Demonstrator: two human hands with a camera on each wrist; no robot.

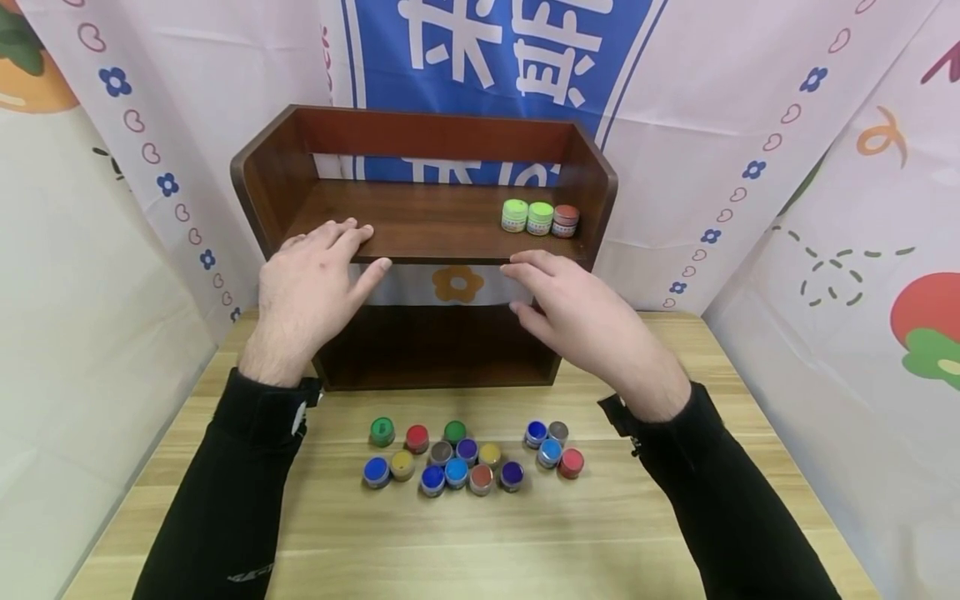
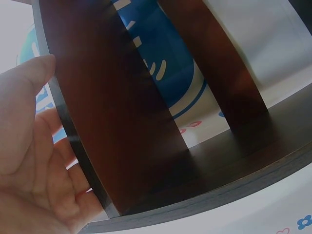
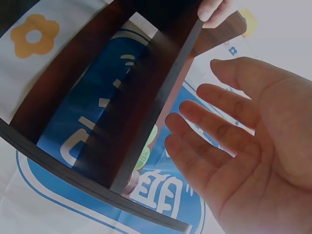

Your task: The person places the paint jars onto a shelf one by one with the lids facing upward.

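A dark brown two-tier wooden shelf (image 1: pixel 420 221) stands on the table. My left hand (image 1: pixel 311 279) lies at the left front of its upper board, fingers over the top and thumb by the front edge. Seen from below in the left wrist view, that thumb is right at the edge of the board (image 2: pixel 92 97). My right hand (image 1: pixel 577 312) is at the right front of the same board, fingers loosely extended and holding nothing. Behind it, two jars with light green lids (image 1: pixel 514 215) and one jar with a reddish-brown lid (image 1: pixel 566 221) stand in a row on the upper board.
Several small lidded jars in blue, green, red, yellow, grey and purple stand on the wooden table (image 1: pixel 480 550) before the shelf, including a green-lidded jar (image 1: pixel 382 431) and a pink-red one (image 1: pixel 571 462). Printed cloth (image 1: pixel 660 167) hangs behind and at both sides.
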